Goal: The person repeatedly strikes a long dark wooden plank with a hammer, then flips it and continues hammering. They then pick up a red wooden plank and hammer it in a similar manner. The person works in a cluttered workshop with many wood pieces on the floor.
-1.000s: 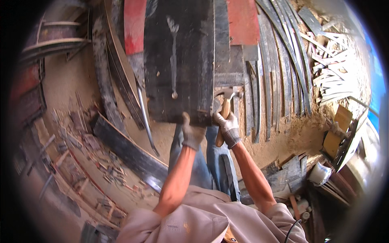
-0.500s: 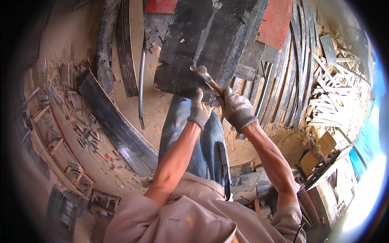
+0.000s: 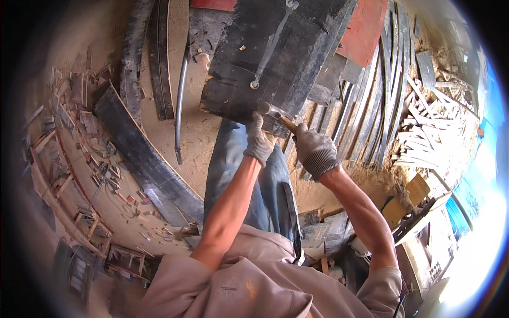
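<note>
A dark, worn board (image 3: 286,53) with a pale streak lies in front of me, its near edge over my legs. In a grey knitted glove, my left hand (image 3: 258,140) is closed at that near edge, thumb up on the top face; its other fingers are partly hidden. My right hand (image 3: 314,147), gloved alike, grips the wooden handle of a hammer (image 3: 275,113). The metal hammer head is close to my left thumb, over the near edge of the board. A small pale round spot (image 3: 254,85) marks the board beyond the hammer.
On the left lie long curved dark panels (image 3: 143,153), a bent metal pipe (image 3: 182,106) and scattered wood scraps (image 3: 114,172). Long strips (image 3: 371,106) and a pile of pale slats (image 3: 424,138) fill the right. Red panels (image 3: 365,32) lie beyond the board.
The hammer head has come back toward me, from near the pale spot to beside my left thumb. My right hand moved slightly right and nearer; my left stays at the board's edge.
</note>
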The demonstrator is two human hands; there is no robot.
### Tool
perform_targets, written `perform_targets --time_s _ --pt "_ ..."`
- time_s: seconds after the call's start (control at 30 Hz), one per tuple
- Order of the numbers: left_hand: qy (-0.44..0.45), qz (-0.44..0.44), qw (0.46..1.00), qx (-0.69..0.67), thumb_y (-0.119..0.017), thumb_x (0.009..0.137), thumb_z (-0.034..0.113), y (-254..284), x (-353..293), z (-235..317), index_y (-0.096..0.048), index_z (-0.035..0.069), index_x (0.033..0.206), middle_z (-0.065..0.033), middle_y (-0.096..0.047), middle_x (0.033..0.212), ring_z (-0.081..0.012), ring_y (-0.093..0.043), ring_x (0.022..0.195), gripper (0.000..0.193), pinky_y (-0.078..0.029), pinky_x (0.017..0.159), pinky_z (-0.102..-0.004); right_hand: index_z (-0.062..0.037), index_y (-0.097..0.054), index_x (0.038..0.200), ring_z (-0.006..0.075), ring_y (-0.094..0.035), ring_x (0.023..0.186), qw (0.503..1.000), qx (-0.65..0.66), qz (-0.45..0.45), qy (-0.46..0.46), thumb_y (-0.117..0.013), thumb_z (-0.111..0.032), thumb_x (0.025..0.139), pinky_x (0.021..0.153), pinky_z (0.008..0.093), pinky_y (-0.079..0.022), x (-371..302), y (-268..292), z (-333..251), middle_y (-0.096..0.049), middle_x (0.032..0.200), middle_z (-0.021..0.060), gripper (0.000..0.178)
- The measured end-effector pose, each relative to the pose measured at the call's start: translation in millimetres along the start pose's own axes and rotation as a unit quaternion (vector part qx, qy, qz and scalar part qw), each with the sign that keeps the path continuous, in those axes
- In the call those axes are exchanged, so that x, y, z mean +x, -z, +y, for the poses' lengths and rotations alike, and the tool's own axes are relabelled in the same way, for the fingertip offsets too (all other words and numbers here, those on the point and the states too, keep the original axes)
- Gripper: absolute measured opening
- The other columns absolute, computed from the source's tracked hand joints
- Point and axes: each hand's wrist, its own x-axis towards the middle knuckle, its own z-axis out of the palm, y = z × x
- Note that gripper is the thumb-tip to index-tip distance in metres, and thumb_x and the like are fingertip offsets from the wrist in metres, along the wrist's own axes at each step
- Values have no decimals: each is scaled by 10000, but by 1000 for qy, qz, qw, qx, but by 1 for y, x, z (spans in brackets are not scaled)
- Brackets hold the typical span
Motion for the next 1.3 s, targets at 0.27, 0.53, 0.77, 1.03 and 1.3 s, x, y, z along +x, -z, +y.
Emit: perform_targets --time_s 0.27,0.53,0.77,1.03,1.3 --pt "-68 130 989 -14 -828 911 451 -14 -5 3 -639 60 1316 -77 -735 1209 -274 -706 1084 593 -581 1000 -435 -101 -626 1079 343 -735 698 903 179 383 75 -822 -220 899 624 473 -595 20 -148 69 -733 864 117 292" --pt "-80 93 992 -25 -902 814 455 -13 -5 -4 -623 128 1372 -56 -723 1276 -277 -673 1163 705 -549 1058 -474 -106 -693 980 364 -734 756 831 352 431 -19 -841 -337 902 646 430 -574 56 -159 62 -745 888 172 285" --pt "19 78 996 -37 -836 890 464 -9 -9 30 -612 99 1399 -78 -699 1345 -295 -659 1232 665 -507 1139 -498 -81 -680 1026 217 -698 613 844 284 454 -19 -825 -169 902 542 371 -554 -41 -42 25 -729 756 102 210" --pt "-6 82 997 9 -857 898 435 -13 -15 28 -667 125 1323 -54 -735 1219 -246 -689 1103 559 -578 998 -449 -39 -644 1161 208 -679 656 942 307 118 -69 -587 -390 1092 622 396 -563 -133 54 4 -696 774 138 362" --pt "-59 99 991 68 -844 922 461 -22 -25 23 -694 178 954 42 -485 698 -84 -449 598 322 -448 582 -309 -10 -591 1137 287 -657 481 983 43 173 42 -520 -386 1122 410 431 -498 -134 45 -5 -672 661 142 383"
